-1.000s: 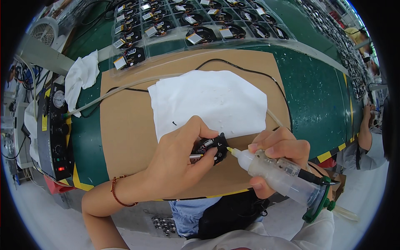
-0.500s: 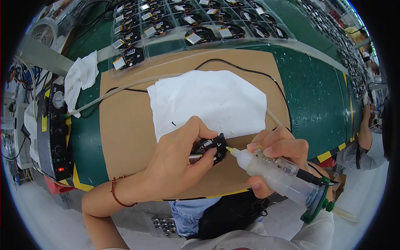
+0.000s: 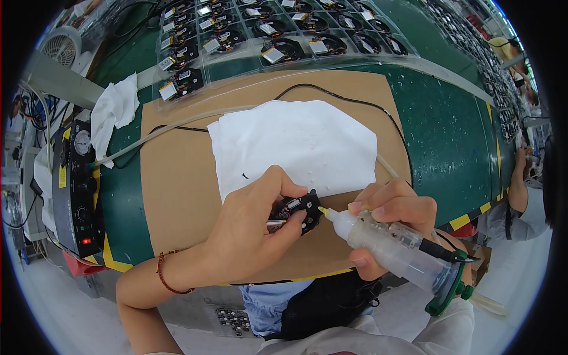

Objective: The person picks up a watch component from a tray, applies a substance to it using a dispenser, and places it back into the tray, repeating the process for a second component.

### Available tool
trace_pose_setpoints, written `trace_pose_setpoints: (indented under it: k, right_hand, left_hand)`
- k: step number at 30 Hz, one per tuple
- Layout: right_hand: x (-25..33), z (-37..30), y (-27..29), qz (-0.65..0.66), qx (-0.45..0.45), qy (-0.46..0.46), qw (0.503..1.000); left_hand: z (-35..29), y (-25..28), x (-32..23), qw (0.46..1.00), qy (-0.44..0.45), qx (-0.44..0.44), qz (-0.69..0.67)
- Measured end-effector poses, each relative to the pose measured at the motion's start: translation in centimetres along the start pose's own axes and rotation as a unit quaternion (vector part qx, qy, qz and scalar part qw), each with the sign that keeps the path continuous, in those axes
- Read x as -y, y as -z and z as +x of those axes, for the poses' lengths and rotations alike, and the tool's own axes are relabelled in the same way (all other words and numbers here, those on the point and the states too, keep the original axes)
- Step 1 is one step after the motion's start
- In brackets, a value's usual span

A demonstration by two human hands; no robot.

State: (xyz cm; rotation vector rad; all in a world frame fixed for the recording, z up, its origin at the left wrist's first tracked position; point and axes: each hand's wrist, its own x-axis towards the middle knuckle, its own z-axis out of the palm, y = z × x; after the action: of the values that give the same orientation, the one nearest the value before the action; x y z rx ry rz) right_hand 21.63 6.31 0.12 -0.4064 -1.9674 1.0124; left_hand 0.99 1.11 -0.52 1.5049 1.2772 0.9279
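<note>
My left hand [image 3: 251,222] is closed around a small black electronic part [image 3: 309,212], with thumb and fingers at its edges. A silvery piece shows under it, partly hidden by the fingers. My right hand [image 3: 396,219] grips a clear glue dispensing syringe [image 3: 390,251] with white contents and a green cap. Its yellow tip [image 3: 323,210] points left at the black part's right edge; whether they touch I cannot tell. Just beyond my hands lies a white cloth [image 3: 296,139] with small clear drops and a black scrap, on a brown cardboard sheet [image 3: 177,207].
A clear compartment tray [image 3: 236,62] of similar black parts with silver batteries stands at the back. At left is a black dispenser box [image 3: 77,189] with a gauge. A pale hose [image 3: 171,125] and a black cable [image 3: 337,93] cross the cardboard. Another person's arm [image 3: 519,180] is far right.
Almost nothing differs. The black part stays in my left hand, and the syringe tip remains beside its edge; the whole view has shifted very slightly.
</note>
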Motion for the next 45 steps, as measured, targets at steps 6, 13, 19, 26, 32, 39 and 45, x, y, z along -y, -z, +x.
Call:
trace_pose_setpoints:
  k: [6, 13, 19, 26, 32, 39, 45]
  right_hand:
    - [-0.1, 0.2, 0.0, -0.012, 0.027, -0.002, 1.000]
    - [-1.1, 0.0, 0.2, 0.067, -0.092, 0.120, 0.986]
    - [-1.5, 0.7, 0.5, 0.028, -0.178, -0.044, 0.983]
    - [-1.8, 0.4, 0.3, 0.012, -0.190, -0.113, 0.975]
    - [-1.1, 1.0, 0.0, -0.024, -0.175, -0.103, 0.979]
    - [-0.4, 1.0, 0.2, -0.026, -0.130, -0.103, 0.986]
    - [-0.6, 1.1, 0.0, -0.014, -0.143, -0.119, 0.982]
  left_hand:
    - [0.0, 0.3, 0.1, 1.000, 0.015, -0.003, -0.003]
    - [0.2, 0.6, -1.3, 0.998, 0.047, 0.017, -0.042]
    - [0.4, 3.8, -3.4, 0.961, 0.161, 0.132, -0.179]
    - [4.1, 7.4, -4.0, 0.992, -0.006, -0.014, -0.122]
    - [9.8, 12.2, -1.3, 0.985, -0.016, -0.090, 0.144]
    - [12.7, 13.1, -0.7, 0.932, 0.019, -0.011, 0.362]
    - [13.7, 12.7, -0.9, 0.936, 0.026, 0.000, 0.351]
